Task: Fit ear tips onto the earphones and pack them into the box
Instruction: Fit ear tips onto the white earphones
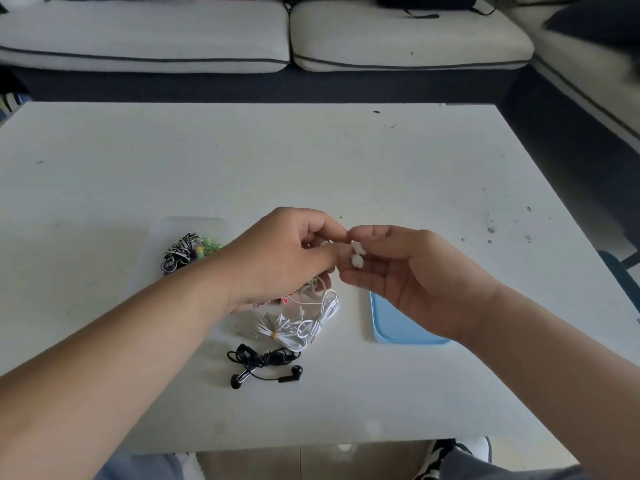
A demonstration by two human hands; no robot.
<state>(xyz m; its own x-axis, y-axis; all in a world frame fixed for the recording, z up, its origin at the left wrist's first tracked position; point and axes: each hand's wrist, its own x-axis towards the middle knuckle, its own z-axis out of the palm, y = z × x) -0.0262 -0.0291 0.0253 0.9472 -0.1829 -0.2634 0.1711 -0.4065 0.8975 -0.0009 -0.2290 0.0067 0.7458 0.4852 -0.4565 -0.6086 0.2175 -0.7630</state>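
White table [242, 161], grey sofa [398, 36] behind; left hand [287, 251], right hand [408, 271] grip pinching ear tips [356, 255].

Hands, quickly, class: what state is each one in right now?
Left hand: closed, fingers pinching a small white piece, unclear what.
Right hand: holding white ear tips.

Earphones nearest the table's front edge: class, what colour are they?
The earphones are black, cable included. The head view shows them best.

White table [381, 168] before a pale sofa [408, 39] with 2 seat cushions.
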